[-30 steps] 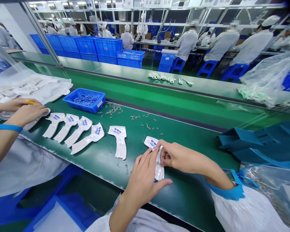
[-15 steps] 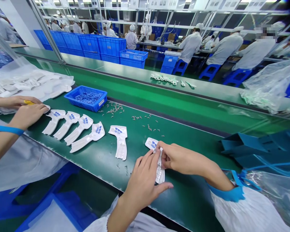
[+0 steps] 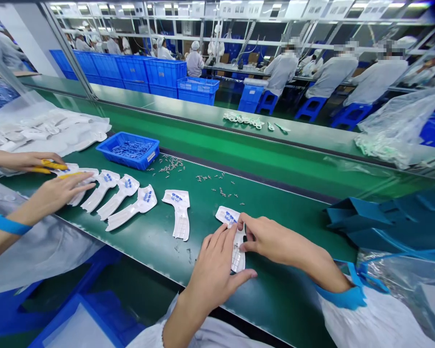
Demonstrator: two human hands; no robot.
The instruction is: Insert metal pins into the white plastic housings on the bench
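A white plastic handle shell [image 3: 238,261] with small blue parts in its wide end lies on the green bench before me. My left hand [image 3: 215,263] lies over its left side, fingers stretched out, fingertips on the shell and thumb spread away. From the right, my right hand [image 3: 275,241] reaches in with bent fingers. Its index finger and thumb touch the shell's middle; anything tiny between them is hidden. Another similar shell [image 3: 181,217] lies to the left, apart from my hands. Small metal pieces [image 3: 223,192], probably screws, are scattered behind the shell.
Further left are several more shells [image 3: 147,198] in a row, and a co-worker's hands [image 3: 54,193] with yellow finger covers. A blue bin [image 3: 128,162] of small blue parts stands behind. Teal folded sheets [image 3: 380,222] are at right. Beyond runs a green conveyor [image 3: 275,166].
The co-worker's hands have shifted and now reach over the leftmost shells. My hands stay nearly in place on the shell; the view has tilted slightly.
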